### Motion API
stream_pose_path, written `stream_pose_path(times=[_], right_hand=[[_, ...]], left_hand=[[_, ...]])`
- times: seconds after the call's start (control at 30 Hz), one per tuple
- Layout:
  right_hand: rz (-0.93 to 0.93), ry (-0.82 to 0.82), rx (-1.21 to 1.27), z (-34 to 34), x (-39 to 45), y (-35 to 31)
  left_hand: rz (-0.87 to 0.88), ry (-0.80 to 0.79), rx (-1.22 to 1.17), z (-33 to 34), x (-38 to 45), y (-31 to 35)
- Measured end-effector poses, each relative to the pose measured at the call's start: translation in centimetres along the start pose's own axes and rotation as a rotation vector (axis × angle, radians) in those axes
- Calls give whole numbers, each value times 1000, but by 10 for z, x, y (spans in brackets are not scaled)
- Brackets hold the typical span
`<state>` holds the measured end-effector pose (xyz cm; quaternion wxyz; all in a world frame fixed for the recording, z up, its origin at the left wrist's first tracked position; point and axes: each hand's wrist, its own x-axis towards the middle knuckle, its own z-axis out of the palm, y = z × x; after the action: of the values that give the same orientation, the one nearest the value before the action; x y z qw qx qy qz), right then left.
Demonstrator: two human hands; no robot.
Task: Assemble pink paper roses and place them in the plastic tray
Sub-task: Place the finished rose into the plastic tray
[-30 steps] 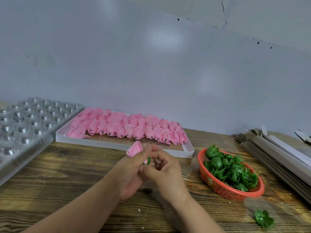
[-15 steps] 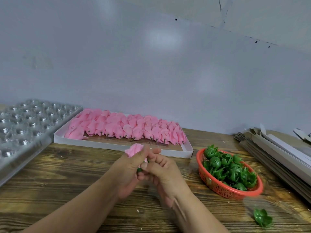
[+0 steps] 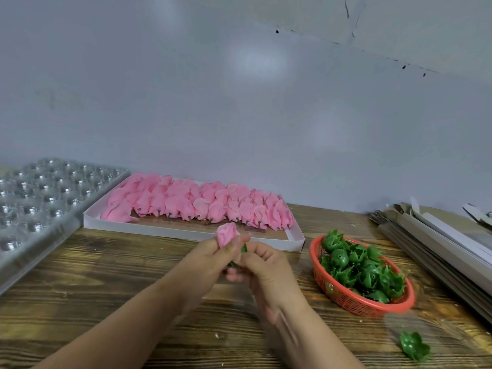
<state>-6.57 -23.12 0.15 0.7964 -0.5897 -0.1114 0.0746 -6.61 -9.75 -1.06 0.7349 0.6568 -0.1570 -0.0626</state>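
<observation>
Where both hands [image 3: 234, 265] meet, pink rose [image 3: 227, 233].

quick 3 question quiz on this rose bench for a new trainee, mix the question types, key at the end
1. True or false: the red basket holds pink petals.
2. Which hand pinches the pink rose bud? A) left hand B) right hand C) neither
3. Fill in: one loose green sepal cup lies on the wooden table in front of the ______.

Key
1. False: it holds green cups; the pink petals lie in the white box.
2. A; the right hand's fingers work at the green base under the bud.
3. basket
</observation>
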Motion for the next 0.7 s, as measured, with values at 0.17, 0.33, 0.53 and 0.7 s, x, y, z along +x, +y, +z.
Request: stream_pose_path(times=[0.17,0.33,0.53,0.7], right_hand=[[116,-32,57,-9,4,-3],[157,-39,28,-16,8,5],[160,-82,-97,-18,7,12],[118,-155,-172,-16,4,13]], left_hand=[[34,-26,295,-9,-2,13],[27,64,169,-11,1,13],[-55,106,254,-18,2,6],[-54,199,289,-22,2,20]])
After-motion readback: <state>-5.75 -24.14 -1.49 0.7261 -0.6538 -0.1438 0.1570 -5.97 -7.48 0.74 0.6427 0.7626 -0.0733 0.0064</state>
